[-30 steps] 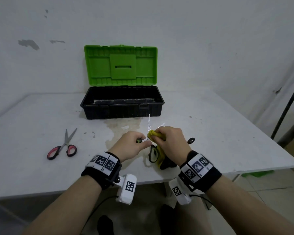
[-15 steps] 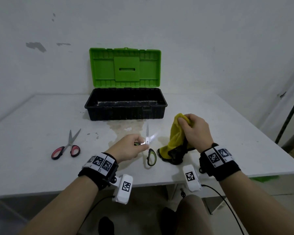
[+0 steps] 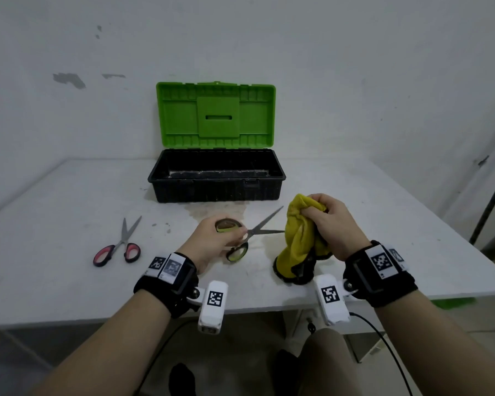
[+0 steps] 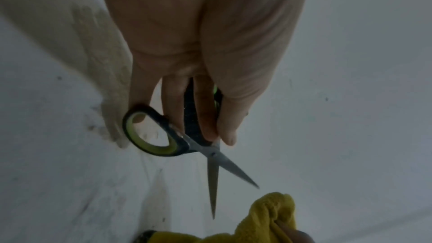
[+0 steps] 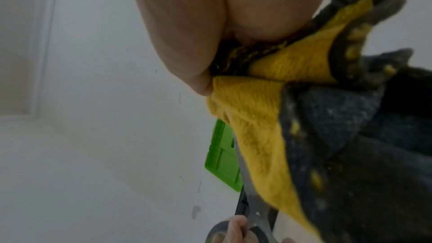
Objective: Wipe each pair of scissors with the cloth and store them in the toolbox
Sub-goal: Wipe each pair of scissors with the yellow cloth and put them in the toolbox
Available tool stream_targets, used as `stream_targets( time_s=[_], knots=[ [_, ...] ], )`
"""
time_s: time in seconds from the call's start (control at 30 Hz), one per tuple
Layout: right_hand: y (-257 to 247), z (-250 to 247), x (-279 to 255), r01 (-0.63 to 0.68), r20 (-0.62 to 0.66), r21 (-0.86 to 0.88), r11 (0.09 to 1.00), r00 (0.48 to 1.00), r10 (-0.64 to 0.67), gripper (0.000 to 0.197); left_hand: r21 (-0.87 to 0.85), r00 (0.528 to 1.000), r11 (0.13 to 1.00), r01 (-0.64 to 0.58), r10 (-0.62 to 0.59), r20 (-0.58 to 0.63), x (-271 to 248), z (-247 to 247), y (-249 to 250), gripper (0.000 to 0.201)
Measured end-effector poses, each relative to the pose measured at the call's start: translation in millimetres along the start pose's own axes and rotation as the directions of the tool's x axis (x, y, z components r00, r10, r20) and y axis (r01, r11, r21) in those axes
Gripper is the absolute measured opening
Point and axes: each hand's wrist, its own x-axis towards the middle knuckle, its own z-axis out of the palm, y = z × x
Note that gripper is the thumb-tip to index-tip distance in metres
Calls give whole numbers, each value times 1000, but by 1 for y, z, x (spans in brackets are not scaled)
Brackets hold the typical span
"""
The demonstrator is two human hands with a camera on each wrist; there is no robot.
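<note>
Green-handled scissors [image 3: 242, 238] held above the white table [image 3: 69, 281] in front of the toolbox, blades spread apart in a V, tips pointing right toward the cloth; one handle loop up by the knuckles, the other hanging below the hand. Left hand [image 3: 216, 241] grasps them by the handles, fingers and thumb curled round the upper handle near the pivot per the left wrist view. Yellow cloth [image 3: 300, 238] with dark grey edging bunched in the right hand [image 3: 330, 224], fingers clenched round its upper part, lower end draping down onto the table. Blade tips just beside the cloth; contact cannot be told from the head view, and in the right wrist view a blade runs close along the yellow fabric. Second pair, red-handled scissors [image 3: 119, 247], lies flat on the table well to the left, blades nearly closed and pointing away. Black toolbox [image 3: 216, 178] sits at the back, centre, green lid [image 3: 216, 114] open upright against the wall.
</note>
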Motion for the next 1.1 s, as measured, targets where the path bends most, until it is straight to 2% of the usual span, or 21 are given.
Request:
stream_targets(
  time_s=[0.07,0.2,0.37,0.47,0.53,0.67,0.8,0.93,1.0,1.1],
  knots=[
    [-3,1,-2,59,25,-9,998,998,-59,10,-40,1000,999,28,-28,1,-3,2,2,10],
    [-16,1,-9,149,48,-139,979,988,-143,14,-131,999,990,54,-53,12,-2,2,-1,9],
    [-24,12,-22,138,163,-340,930,983,-86,15,-285,993,958,44,-73,-92,1,8,-2,8],
    [-18,24,-26,310,217,-470,827,948,-232,16,-341,982,939,34,-96,-164,5,11,-2,12],
    [-11,32,-24,405,215,-490,772,914,-343,12,-351,976,936,12,-87,-198,7,13,-1,16],
    [-5,48,-18,474,199,-520,710,876,-439,15,-318,964,948,-27,-60,-260,8,19,-1,14],
    [-4,56,-19,485,206,-546,683,868,-451,15,-367,971,930,-9,-79,-226,7,25,-4,14],
    [-5,55,-18,485,192,-537,690,867,-460,16,-390,973,917,81,-158,-169,9,26,-12,21],
    [-4,55,-19,482,186,-544,687,867,-461,18,-403,968,909,110,-189,-164,9,26,-12,16],
    [-2,55,-22,484,209,-559,673,868,-450,23,-422,974,901,100,-175,-144,9,25,-9,16]
  ],
)
